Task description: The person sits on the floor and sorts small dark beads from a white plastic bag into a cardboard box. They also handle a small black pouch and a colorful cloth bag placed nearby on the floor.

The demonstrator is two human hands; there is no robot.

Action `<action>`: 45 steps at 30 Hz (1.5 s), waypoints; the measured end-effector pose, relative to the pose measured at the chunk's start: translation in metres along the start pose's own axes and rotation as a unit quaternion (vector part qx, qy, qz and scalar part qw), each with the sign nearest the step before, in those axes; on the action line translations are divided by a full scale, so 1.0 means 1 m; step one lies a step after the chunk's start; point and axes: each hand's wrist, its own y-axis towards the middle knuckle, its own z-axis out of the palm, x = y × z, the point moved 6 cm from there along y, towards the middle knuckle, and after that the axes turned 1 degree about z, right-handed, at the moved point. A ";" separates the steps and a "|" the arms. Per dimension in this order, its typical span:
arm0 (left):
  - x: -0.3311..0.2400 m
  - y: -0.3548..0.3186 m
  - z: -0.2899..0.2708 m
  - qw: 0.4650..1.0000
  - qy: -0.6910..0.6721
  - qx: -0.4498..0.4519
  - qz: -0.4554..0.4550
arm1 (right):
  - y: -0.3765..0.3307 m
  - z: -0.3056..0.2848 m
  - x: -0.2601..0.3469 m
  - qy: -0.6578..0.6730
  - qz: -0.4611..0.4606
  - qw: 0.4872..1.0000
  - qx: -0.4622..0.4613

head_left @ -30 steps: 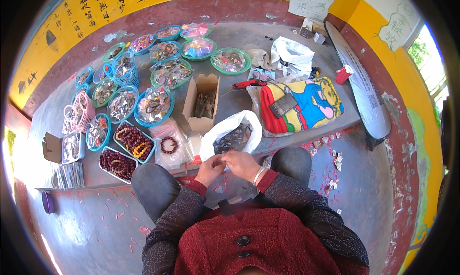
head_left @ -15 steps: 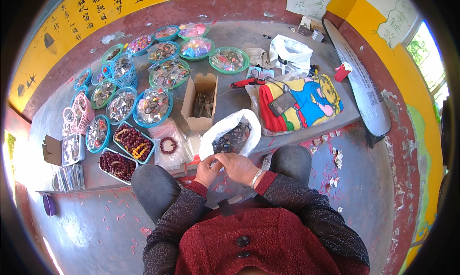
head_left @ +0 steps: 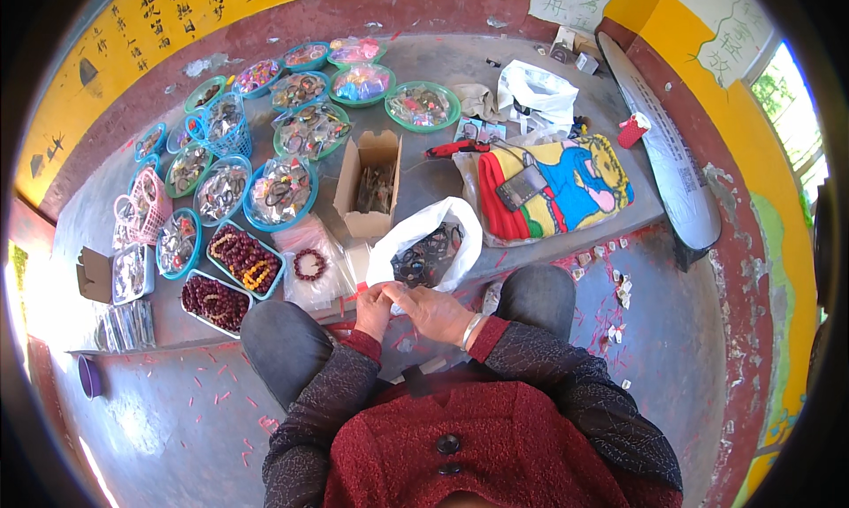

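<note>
My left hand [head_left: 373, 312] and my right hand [head_left: 433, 312] meet just above my lap, fingertips pinched together. Whatever sits between the fingers is too small or hidden to make out. Directly beyond them a white plastic bag [head_left: 469, 234] stands with its mouth spread, and dark cord-like items [head_left: 426, 256] lie inside. A small red bit [head_left: 361, 287] shows beside the left fingertips. To the left, clear plastic sleeves [head_left: 305, 238] are stacked on the ledge, with a dark red bead bracelet [head_left: 309, 265] on top.
Trays of beads [head_left: 243, 265], baskets of packaged trinkets [head_left: 281, 194] and a cardboard box [head_left: 349, 185] cover the ledge's left. A folded colourful blanket [head_left: 566, 190] bears a dark phone-like device [head_left: 522, 188]. Behind it lies another white bag [head_left: 537, 92]. Red scraps litter the floor.
My hands have shifted slightly, with the right fingers drawn a little apart from the left. The view has tilted slightly. The surrounding goods look unmoved.
</note>
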 end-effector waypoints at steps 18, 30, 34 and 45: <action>-0.101 -0.012 -0.038 0.995 0.086 -0.055 0.023 | 0.020 0.017 -0.138 0.035 0.233 0.969 0.078; -0.049 0.011 -0.058 0.996 0.055 -0.066 0.017 | -0.016 0.074 -0.238 -0.093 0.332 0.930 0.131; -0.052 0.009 -0.049 0.997 0.061 -0.048 -0.006 | -0.008 0.081 -0.209 -0.114 0.301 0.938 0.130; -0.029 0.028 -0.053 0.989 0.130 -0.069 0.025 | -0.005 0.094 -0.212 -0.128 0.279 0.946 0.101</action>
